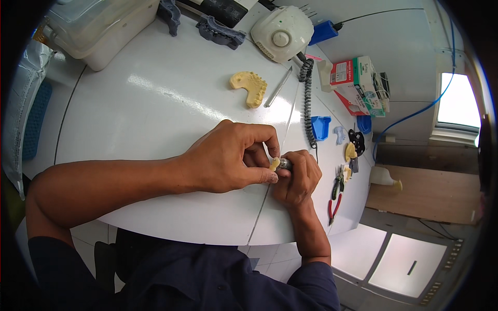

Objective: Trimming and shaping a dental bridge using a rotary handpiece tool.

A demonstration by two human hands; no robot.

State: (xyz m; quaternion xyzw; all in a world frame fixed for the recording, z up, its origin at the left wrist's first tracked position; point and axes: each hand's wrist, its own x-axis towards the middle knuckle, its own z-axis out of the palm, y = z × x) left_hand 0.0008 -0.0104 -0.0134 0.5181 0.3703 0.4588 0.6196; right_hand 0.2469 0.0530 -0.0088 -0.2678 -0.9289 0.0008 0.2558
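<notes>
Between the thumb and fingers of my left hand [233, 155] is a small pale-yellow dental model piece [274, 164]. My right hand [300, 179] is wrapped around a silver rotary handpiece [285, 164], whose front end meets the yellow piece. Most of the handpiece is hidden in my fingers, and its tip cannot be made out. Both hands are close together over the white table [155, 129]. Farther off lies a yellow horseshoe-shaped dental model [250, 88], and beside it a slim metal instrument [279, 86].
A coiled black cord [307, 103] runs down from a white control unit [281, 33]. Right of it are a blue tray [320, 128], pliers [337, 194] with red and black handles and stacked boxes [358, 85]. Grey dental casts [220, 33] and a plastic container [101, 28] stand far left.
</notes>
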